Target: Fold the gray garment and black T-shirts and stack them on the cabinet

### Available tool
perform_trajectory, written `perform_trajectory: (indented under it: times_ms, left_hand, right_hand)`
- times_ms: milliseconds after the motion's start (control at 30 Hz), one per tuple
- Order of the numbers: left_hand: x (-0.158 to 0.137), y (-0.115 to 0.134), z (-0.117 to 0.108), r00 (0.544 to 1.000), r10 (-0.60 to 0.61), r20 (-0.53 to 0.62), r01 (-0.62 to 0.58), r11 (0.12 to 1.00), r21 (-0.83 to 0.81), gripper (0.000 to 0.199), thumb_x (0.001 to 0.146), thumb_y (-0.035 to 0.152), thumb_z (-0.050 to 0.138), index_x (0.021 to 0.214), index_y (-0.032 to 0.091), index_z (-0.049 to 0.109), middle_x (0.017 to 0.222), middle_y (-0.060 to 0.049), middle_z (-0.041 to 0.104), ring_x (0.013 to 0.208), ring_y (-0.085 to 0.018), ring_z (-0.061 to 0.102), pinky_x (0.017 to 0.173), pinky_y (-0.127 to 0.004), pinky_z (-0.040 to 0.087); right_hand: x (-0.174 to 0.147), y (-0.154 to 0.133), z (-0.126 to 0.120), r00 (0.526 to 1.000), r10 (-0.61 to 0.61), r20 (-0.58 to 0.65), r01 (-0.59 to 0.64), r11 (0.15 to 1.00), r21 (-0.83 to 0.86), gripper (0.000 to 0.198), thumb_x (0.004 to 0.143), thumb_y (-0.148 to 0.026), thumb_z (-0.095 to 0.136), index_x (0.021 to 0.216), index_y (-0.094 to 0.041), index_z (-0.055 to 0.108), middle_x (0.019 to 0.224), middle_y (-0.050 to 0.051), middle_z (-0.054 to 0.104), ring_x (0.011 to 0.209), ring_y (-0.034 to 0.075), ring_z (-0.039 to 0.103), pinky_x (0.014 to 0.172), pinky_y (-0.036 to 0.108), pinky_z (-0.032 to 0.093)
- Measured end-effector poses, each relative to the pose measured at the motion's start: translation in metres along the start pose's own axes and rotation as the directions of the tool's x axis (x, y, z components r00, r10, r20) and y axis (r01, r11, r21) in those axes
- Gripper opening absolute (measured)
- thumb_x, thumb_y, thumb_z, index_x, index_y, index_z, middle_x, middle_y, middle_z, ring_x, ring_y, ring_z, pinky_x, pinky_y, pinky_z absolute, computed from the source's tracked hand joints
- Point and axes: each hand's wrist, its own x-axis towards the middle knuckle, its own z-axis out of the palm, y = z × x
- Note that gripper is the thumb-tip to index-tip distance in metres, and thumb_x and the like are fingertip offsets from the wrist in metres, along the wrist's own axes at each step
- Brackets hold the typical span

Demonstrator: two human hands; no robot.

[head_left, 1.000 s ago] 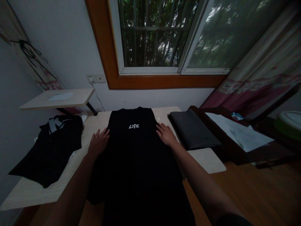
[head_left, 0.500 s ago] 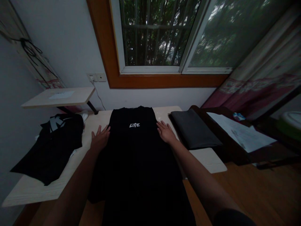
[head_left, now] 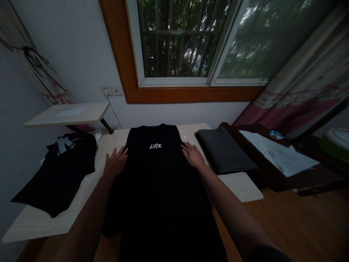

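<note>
Very little has changed over the last second: the view is shifted by a trace, while the black shirt (head_left: 159, 178) and both hands are kept in nearly the same places. The shirt is laid out on the table (head_left: 107, 143), its neck end turned toward the wall and the small white lettering (head_left: 155, 146) left uncovered near that end. Its lower part is brought toward the person, past the near edge of the table; where it ends cannot be told, since everything there is lost in black.

The left hand (head_left: 116, 163) is rested at the shirt's left side, with fingers extended and their tips laid at the edge of the cloth. The right hand (head_left: 193, 155) is placed likewise at the right side, its fingers stretched onto the edge. Nothing is seen to be gripped by either; how firmly the cloth is pressed cannot be told. From this stillness, the work is judged to be at a pause, with the shirt held evenly from both sides.

To the left, another black garment (head_left: 68, 174) is left beside the shelf (head_left: 89, 114), well apart from the shirt. To the right, a dark folder (head_left: 225, 149) is set near the right hand, untouched.
</note>
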Motion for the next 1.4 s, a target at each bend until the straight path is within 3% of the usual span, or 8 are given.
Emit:
perform_trajectory:
  times_ms: [233,433,933,1400]
  left_hand:
    - [-0.007,0.001,0.0,1.0,0.005,-0.03,-0.005,1.0,0.01,0.053,0.103,0.039,0.029,0.155,0.031,0.039,0.163,-0.004,0.035,0.152,-0.034,0.025,0.118,-0.067,0.022]
    - [-0.012,0.003,0.001,0.999,0.009,-0.044,-0.008,1.0,0.013,0.054,0.104,0.035,0.023,0.156,0.028,0.037,0.163,-0.003,0.036,0.153,-0.03,0.024,0.12,-0.064,0.021]
    - [-0.003,0.006,-0.001,0.998,-0.042,-0.037,0.042,0.999,-0.015,0.054,0.104,0.037,0.021,0.155,0.031,0.037,0.162,-0.003,0.037,0.154,-0.031,0.02,0.117,-0.071,0.019]
    - [-0.016,-0.003,0.004,1.0,0.008,-0.021,-0.008,1.0,0.019,0.055,0.103,0.035,0.024,0.156,0.025,0.038,0.164,-0.004,0.032,0.153,-0.033,0.024,0.119,-0.064,0.022]
  right_hand:
    - [-0.006,0.003,0.002,1.0,0.014,-0.022,-0.014,1.0,0.008,0.045,0.103,-0.03,0.036,0.142,-0.023,0.058,0.154,0.006,0.048,0.147,0.024,0.038,0.121,0.05,0.03]
    - [-0.006,0.002,0.001,1.0,0.007,-0.015,-0.007,1.0,0.011,0.046,0.104,-0.028,0.033,0.144,-0.023,0.055,0.153,0.006,0.05,0.146,0.024,0.04,0.121,0.052,0.028]
    - [0.014,0.0,0.008,0.999,0.01,0.042,-0.008,1.0,-0.027,0.048,0.103,-0.032,0.034,0.147,-0.021,0.051,0.157,0.007,0.045,0.15,0.028,0.032,0.12,0.055,0.029]
    - [-0.014,-0.005,0.003,0.999,0.047,-0.016,-0.047,0.998,-0.031,0.049,0.105,-0.037,0.031,0.147,-0.023,0.052,0.156,0.007,0.046,0.148,0.029,0.035,0.12,0.053,0.029]
